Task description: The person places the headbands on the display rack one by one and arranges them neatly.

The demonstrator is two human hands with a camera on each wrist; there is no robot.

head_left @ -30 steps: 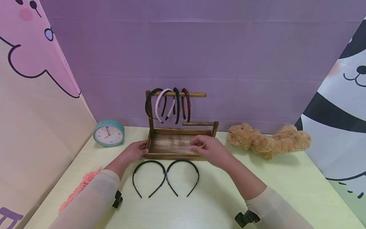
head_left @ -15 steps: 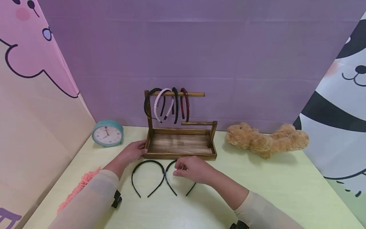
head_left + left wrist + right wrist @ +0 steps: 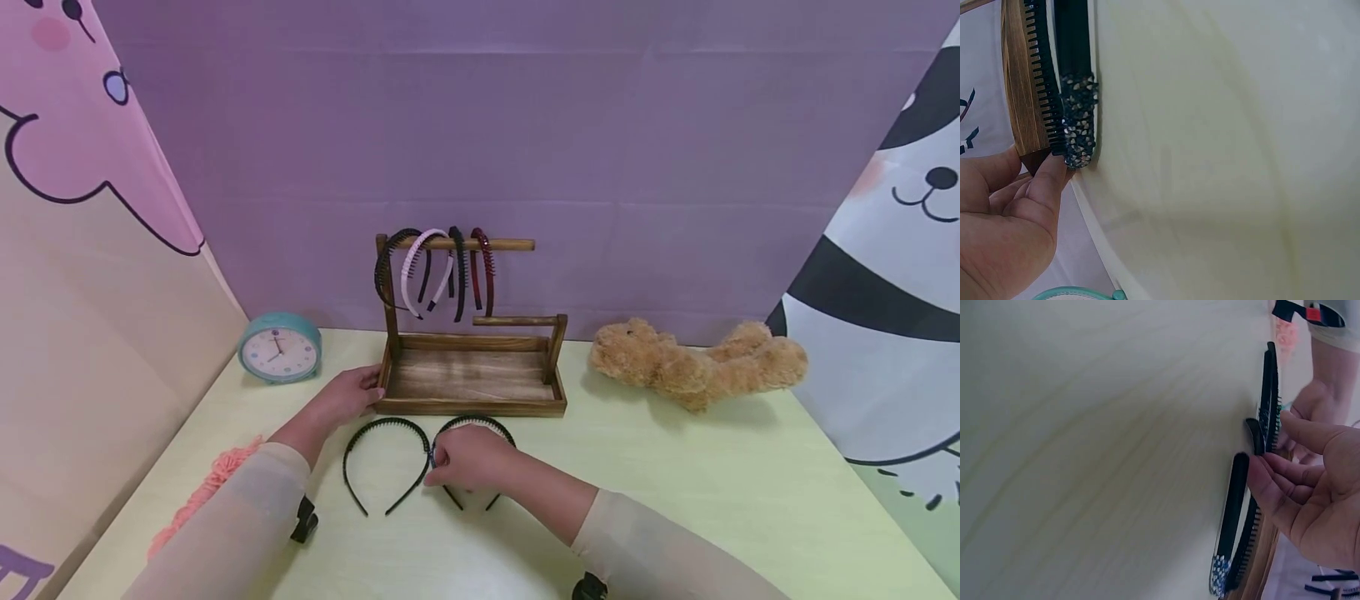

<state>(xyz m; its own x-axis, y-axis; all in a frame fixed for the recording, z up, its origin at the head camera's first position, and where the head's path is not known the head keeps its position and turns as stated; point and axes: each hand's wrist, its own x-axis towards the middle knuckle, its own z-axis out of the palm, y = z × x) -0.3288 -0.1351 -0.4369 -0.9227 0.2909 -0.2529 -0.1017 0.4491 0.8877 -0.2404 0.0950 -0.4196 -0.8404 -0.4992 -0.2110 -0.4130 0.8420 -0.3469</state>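
L blk hairband (image 3: 388, 422), R blk hairband (image 3: 495, 424), both toothed, lying flat, brn wood rack (image 3: 471, 409) upright just behind

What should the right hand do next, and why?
Probably pinch the black headband beneath it: the right hand is over that band, its thumb and fingers look apart, and the left hand holds the end of the rack.

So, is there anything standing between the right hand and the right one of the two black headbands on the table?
Nothing visible: in the head view, the right hand covers part of this headband. The other headband lies beside it, to the left, not between.
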